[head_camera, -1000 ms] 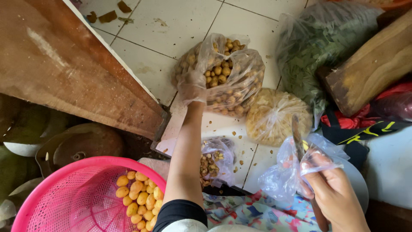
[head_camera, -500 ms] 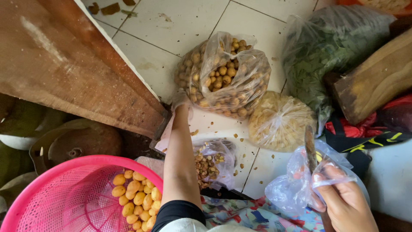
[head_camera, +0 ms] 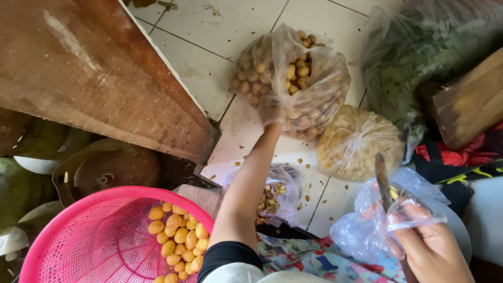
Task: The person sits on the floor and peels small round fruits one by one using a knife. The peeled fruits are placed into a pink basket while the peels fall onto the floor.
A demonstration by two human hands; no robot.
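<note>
White tiled floor (head_camera: 209, 26), grey grout lines, scattered with small brown husk bits near the middle. Slanted brown wooden board (head_camera: 89, 68) across the floor's left side, lower edge ending just above a dark round lump.

Left hand (head_camera: 272, 112), gloved in thin clear plastic, stretched out to the floor's far middle, fingers closed on the lower side of a large clear bag of brown-shelled fruit (head_camera: 293, 73); bag mouth open at top, fruit showing through. Bag resting on tile, touching a knotted bag of pale yellow flesh (head_camera: 353, 141) just to its right. Smaller clear bag of brown shells and scraps (head_camera: 275, 194) beside the left forearm, nearer the floor's near edge.

Right hand (head_camera: 432, 246), also in a thin plastic glove, at the near right corner, fingers curled around the handle of a knife (head_camera: 382, 178), blade pointing up and away; loose crumpled plastic (head_camera: 361, 236) bunched around hand and handle.

Pink slotted plastic basket (head_camera: 99, 241) at the near left corner, holding peeled yellow fruit (head_camera: 175, 238) piled against its right wall.

Large clear bag of green leaves (head_camera: 419, 57) at the far right corner, wooden block (head_camera: 466, 99) leaning against it. Red cloth (head_camera: 456, 149) beneath the block. Floral fabric (head_camera: 325, 262) along the near edge.
</note>
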